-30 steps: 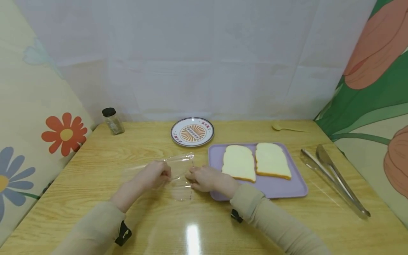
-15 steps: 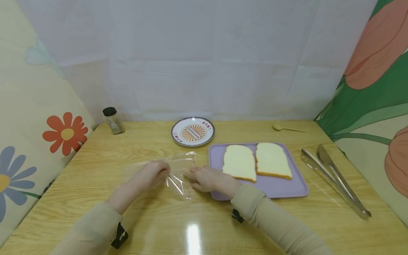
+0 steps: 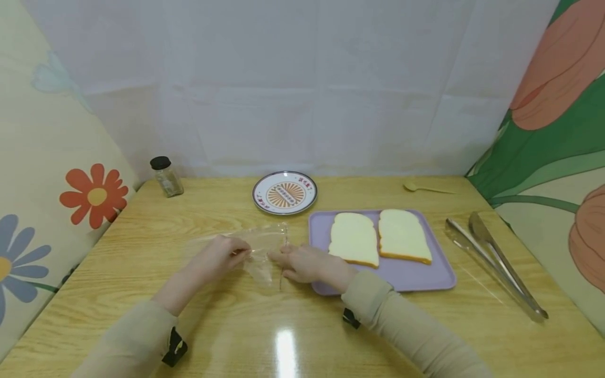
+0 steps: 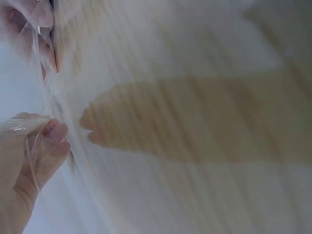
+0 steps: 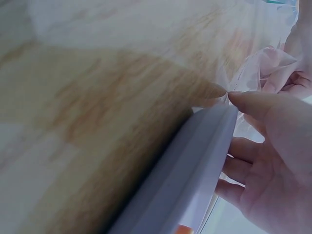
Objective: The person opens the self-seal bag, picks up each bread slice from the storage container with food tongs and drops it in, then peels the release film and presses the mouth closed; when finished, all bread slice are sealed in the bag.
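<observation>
A clear plastic bag (image 3: 263,237) lies across the middle of the table, creased between the two hands. My left hand (image 3: 221,258) pinches the bag's film between thumb and fingertips, as the left wrist view shows with film bunched at the fingers (image 4: 57,132). Near the bag's right edge, my right hand (image 3: 307,263) pinches the film with thumb and index finger at table level. Its other fingers are close to the rim of the purple tray (image 5: 207,141). Two bread slices (image 3: 354,239) lie side by side on that tray, just right of the right hand.
A patterned plate (image 3: 285,193) stands behind the bag. A jar with a black lid (image 3: 167,177) is at the back left. A yellow spoon (image 3: 427,188) lies at the back right, and metal tongs (image 3: 496,265) lie right of the tray.
The bag's film has creased and shifted between the hands, its near corner drawing slightly inward. My left hand has shifted a little left; the right fingertips have moved slightly left along the edge.
</observation>
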Action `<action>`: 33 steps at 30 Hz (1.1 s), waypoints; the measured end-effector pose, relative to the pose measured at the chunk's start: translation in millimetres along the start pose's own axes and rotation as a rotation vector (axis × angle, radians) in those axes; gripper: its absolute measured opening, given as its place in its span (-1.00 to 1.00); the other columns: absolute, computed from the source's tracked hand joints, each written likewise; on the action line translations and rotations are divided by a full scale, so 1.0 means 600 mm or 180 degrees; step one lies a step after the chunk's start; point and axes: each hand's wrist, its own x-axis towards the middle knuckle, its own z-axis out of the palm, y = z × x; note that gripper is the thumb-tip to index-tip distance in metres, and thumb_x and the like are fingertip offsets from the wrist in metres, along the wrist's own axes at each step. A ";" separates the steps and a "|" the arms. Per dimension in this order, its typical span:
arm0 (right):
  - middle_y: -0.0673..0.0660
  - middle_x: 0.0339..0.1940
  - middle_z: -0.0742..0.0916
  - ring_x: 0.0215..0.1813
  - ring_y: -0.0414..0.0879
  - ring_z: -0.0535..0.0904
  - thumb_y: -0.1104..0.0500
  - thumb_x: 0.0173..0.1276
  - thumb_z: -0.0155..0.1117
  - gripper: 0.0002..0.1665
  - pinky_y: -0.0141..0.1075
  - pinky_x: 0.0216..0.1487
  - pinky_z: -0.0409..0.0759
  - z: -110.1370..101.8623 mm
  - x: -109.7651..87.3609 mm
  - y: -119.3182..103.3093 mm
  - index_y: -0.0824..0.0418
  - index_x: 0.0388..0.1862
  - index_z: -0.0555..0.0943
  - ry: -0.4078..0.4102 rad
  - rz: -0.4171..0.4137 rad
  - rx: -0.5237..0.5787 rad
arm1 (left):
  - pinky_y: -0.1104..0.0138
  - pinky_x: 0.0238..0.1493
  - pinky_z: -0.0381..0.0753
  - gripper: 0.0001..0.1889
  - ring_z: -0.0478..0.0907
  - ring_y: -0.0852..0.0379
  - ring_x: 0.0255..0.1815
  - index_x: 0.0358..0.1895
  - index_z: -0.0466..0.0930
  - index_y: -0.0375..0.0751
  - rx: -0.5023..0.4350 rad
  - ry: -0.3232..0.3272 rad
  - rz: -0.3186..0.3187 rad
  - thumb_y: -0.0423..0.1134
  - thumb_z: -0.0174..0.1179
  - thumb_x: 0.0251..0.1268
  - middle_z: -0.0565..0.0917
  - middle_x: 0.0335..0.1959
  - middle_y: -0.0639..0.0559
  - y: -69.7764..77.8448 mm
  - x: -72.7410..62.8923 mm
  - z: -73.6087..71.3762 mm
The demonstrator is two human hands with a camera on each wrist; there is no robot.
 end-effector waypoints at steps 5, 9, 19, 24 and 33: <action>0.21 0.37 0.44 0.33 0.04 0.42 0.06 0.41 0.10 -0.32 -0.16 0.28 0.47 -0.001 0.000 -0.002 0.05 0.46 0.19 -0.0005 -0.0004 -0.0034 | 0.47 -0.55 0.46 -0.86 0.36 0.38 -0.59 -0.52 0.66 -0.23 -0.0014 0.0020 -0.0046 -0.51 0.18 0.05 0.60 -0.63 0.12 0.002 0.003 0.002; 0.19 0.37 0.45 0.33 0.04 0.42 0.06 0.41 0.10 -0.34 -0.15 0.28 0.47 0.001 -0.001 -0.002 0.03 0.46 0.20 0.0001 -0.0017 0.0002 | 0.50 -0.56 0.45 -0.85 0.34 0.38 -0.61 -0.55 0.65 -0.19 -0.0045 0.0012 -0.0149 -0.50 0.18 0.02 0.59 -0.64 0.14 0.006 0.005 0.001; 0.19 0.40 0.40 0.26 0.11 0.49 0.07 0.41 0.10 -0.31 -0.15 0.28 0.48 0.003 0.001 0.002 -0.02 0.47 0.16 0.0016 0.0018 0.0103 | 0.40 -0.46 0.63 -0.87 0.60 0.20 -0.51 -0.49 0.67 -0.22 -0.0307 0.0084 -0.0533 -0.47 0.16 0.05 0.70 -0.53 0.02 0.010 0.012 0.003; 0.19 0.40 0.40 0.24 0.11 0.51 0.05 0.41 0.10 -0.32 -0.17 0.30 0.46 0.001 0.000 0.000 -0.02 0.47 0.17 -0.0002 0.0068 0.0118 | 0.40 -0.50 0.57 -0.93 0.52 0.23 -0.53 -0.40 0.62 -0.29 -0.0243 0.0009 -0.0490 -0.47 0.17 0.18 0.66 -0.53 0.00 0.007 0.012 0.001; 0.22 0.37 0.43 0.30 0.07 0.46 0.04 0.42 0.09 -0.31 -0.18 0.34 0.42 -0.003 0.002 -0.003 -0.03 0.48 0.15 -0.0039 0.0096 0.0011 | 0.31 -0.36 0.65 -0.88 0.60 0.14 -0.41 -0.28 0.67 -0.38 -0.0110 -0.0351 -0.0211 -0.54 0.23 0.10 0.70 -0.41 -0.08 0.004 0.007 -0.005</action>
